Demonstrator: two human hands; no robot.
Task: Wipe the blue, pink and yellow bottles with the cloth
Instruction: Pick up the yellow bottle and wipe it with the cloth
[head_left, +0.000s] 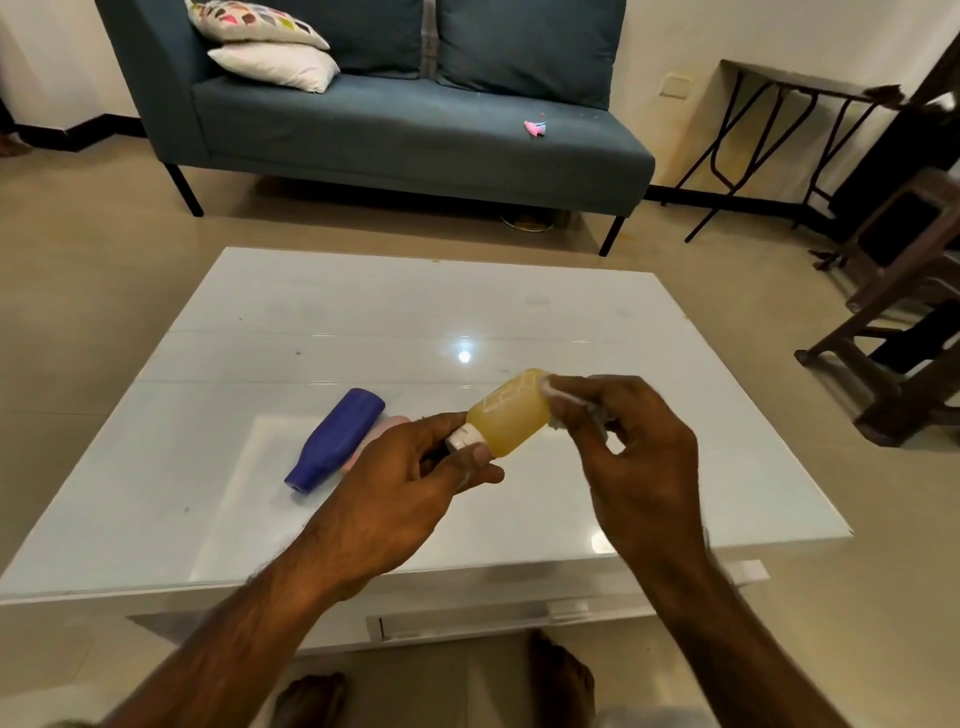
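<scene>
While a teal sofa (415, 119) lines the far wall, a glossy white table (311, 322) fills the middle of the room, and a person leans over its near edge. Above the table's near half, the left hand (410, 483) is clamped on the white-capped neck of a yellow bottle (511, 413), which is tilted with its base up and away. The right hand (631, 452) is closed on a small white cloth (558, 402) pressed against the base of that bottle. On the table, just left of the left hand, lies a blue bottle (335, 439) on its side, and a pink bottle (382, 431) rests against it, mostly hidden by the hand.
</scene>
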